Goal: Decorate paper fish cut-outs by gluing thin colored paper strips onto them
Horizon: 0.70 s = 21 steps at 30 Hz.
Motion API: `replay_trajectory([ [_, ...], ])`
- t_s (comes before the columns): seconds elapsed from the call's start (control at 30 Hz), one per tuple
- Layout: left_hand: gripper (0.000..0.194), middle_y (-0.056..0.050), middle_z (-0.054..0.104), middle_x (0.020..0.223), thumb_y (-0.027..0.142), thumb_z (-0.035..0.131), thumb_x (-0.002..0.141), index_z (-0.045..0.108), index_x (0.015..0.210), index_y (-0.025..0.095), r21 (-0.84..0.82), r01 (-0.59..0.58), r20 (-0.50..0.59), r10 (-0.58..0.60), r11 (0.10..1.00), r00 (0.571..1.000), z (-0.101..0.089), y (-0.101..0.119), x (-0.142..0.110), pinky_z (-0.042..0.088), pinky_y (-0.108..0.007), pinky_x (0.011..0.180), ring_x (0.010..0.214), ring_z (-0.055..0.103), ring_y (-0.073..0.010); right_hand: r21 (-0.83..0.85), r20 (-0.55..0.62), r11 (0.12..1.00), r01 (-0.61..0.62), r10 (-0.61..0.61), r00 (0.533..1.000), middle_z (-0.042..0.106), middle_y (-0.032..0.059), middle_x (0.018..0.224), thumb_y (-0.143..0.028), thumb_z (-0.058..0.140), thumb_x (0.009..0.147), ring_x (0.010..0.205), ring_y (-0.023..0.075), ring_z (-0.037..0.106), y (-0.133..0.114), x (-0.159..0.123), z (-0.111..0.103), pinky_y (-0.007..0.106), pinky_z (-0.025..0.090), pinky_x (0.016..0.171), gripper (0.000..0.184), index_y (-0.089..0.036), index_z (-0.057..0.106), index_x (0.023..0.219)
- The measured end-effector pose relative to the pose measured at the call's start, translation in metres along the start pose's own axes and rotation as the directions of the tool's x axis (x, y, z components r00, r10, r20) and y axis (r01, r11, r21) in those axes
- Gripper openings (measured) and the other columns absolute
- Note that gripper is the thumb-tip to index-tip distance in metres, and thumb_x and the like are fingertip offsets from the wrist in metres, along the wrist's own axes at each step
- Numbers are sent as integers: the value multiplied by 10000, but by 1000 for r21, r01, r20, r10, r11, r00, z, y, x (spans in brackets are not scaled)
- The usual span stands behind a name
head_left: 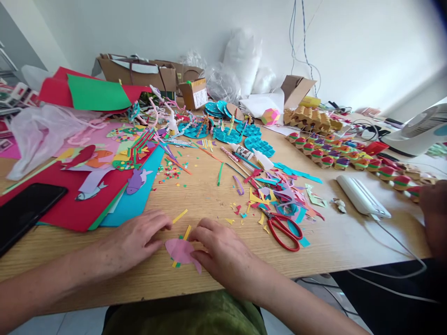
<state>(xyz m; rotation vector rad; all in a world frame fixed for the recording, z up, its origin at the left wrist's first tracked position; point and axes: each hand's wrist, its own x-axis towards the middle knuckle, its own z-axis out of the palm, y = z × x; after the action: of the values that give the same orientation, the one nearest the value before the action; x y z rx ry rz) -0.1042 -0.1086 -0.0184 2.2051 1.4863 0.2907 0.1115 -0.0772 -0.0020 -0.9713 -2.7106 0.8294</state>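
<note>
A pink paper fish (180, 251) lies near the table's front edge, between my hands. Yellow and green paper strips stick out from under it at top and bottom. My right hand (223, 253) is at the tail end, thumb and fingers closed on the fish. Just left of the fish, my left hand (139, 235) rests with its fingers bent and apart, holding nothing visible. A loose yellow paper strip (180, 216) lies by its fingertips. Red-handled scissors (284, 230) lie to the right, their blades partly under paper scraps.
Coloured paper scraps (279, 193) and glue bottles (261, 159) lie mid-table. On the left are red card sheets (80, 204), a purple paper fish (135, 181) and a black phone (30, 211). Painted egg cartons (338, 156) and a white power bank (363, 195) with a cable lie right.
</note>
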Motion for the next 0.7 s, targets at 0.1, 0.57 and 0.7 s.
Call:
replay_trajectory([
  [0.1,132,-3,574,787,218,374,817,502,836,192,-113,112,-83,-121,987,989,-9,3,2,443,-254,632,698,546,-150,-47,31,996,75,-74,997,579,24,860,-205,522,806,746,126,552,-5,20,0,217,350,607,126,-191,624,879],
  [0.57,149,2,605,761,236,388,775,531,792,193,-357,151,-123,-206,922,971,-12,-4,2,471,-258,678,731,569,-154,-212,321,972,98,-25,947,636,71,850,-227,547,759,721,183,590,-25,62,1,264,405,581,136,-148,650,799],
  [0.7,166,1,629,778,228,394,782,555,802,193,-369,139,-94,-186,919,978,-11,-3,3,476,-256,697,750,583,-160,-211,335,972,99,-24,942,642,52,819,-232,544,742,679,173,583,-23,65,3,248,366,514,128,-164,645,781],
])
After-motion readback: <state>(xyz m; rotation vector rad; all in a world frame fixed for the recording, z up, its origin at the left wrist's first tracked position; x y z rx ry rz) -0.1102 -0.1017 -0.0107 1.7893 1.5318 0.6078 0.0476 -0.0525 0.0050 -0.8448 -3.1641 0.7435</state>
